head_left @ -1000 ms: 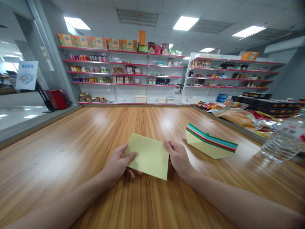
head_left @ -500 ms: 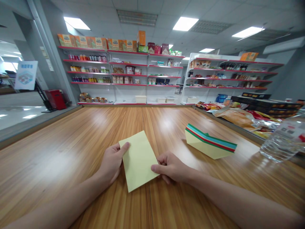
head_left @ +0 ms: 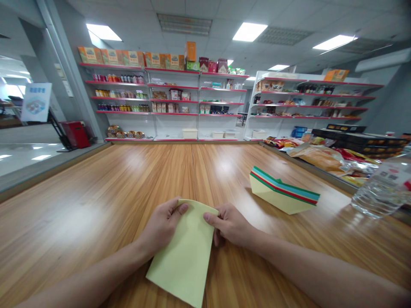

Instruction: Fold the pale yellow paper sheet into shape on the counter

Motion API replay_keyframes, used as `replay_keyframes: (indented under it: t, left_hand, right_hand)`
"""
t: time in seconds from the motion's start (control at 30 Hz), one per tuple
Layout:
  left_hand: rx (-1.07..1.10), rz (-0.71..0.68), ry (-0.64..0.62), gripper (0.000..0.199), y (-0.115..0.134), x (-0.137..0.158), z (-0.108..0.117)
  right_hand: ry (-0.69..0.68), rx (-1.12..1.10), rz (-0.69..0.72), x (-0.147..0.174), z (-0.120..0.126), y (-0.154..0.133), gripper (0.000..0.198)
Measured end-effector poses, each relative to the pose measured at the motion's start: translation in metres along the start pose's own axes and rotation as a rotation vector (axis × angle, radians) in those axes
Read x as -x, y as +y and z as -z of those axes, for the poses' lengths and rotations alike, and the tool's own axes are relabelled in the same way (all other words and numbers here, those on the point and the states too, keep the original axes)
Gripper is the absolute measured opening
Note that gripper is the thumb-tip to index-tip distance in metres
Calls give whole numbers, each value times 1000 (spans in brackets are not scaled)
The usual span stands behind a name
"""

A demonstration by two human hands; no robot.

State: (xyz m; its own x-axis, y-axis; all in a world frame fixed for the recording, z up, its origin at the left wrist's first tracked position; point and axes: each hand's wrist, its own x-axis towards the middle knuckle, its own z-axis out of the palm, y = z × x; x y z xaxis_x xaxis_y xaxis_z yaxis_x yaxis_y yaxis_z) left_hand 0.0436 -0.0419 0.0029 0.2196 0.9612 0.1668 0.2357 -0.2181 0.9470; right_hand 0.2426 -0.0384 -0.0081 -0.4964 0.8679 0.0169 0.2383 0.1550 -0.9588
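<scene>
Far left, beyond the table (head_left: pixel 96 179): sign (head_left: pixel 36 102), then red box (head_left: pixel 76 134). Left hand (head_left: pixel 163 224): closed in a pinch on the far left corner of the paper (head_left: pixel 184 259), thumb on top, fingertips hidden. Paper: pale yellow, over the near middle of the table, far edge bowed between the hands. Right hand (head_left: pixel 233 224): pinching the far right corner, thumb on top, fingers curled beneath. Boat (head_left: pixel 276 199): folded paper, striped rim, on the table beyond the right hand, not touching. Bottle (head_left: pixel 379 188): clear, far right.
</scene>
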Motion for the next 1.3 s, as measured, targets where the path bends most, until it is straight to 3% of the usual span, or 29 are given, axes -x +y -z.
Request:
replay_keyframes:
  t: [0.13,0.3,0.53,0.6,0.77,0.9,1.13,1.3]
  left_hand:
    - [-41,-6,-22,30,2,2,1]
    - [-7,27,-65,32,-1,2,0]
    - [310,192,-384,32,1,-5,10]
    - [330,194,-415,32,1,-7,12]
    - [287,166,-258,24,-6,-8,8]
    - [144,119,-231,20,-6,-3,4]
    - [-262,2,-41,45,-3,0,4]
    - [-279,88,-60,56,-4,0,5]
  right_hand:
    - [61,56,-55,1,-3,0,57]
    - [75,90,44,2,-1,-8,44]
    - [300,156,60,-4,5,0,42]
    - [314,172,78,-4,6,2,41]
    - [292,176,71,-3,4,1,38]
    - [239,135,71,-1,2,-1,33]
    - [180,144,95,9,-5,-8,37]
    - [150,198,92,9,-5,-9,36]
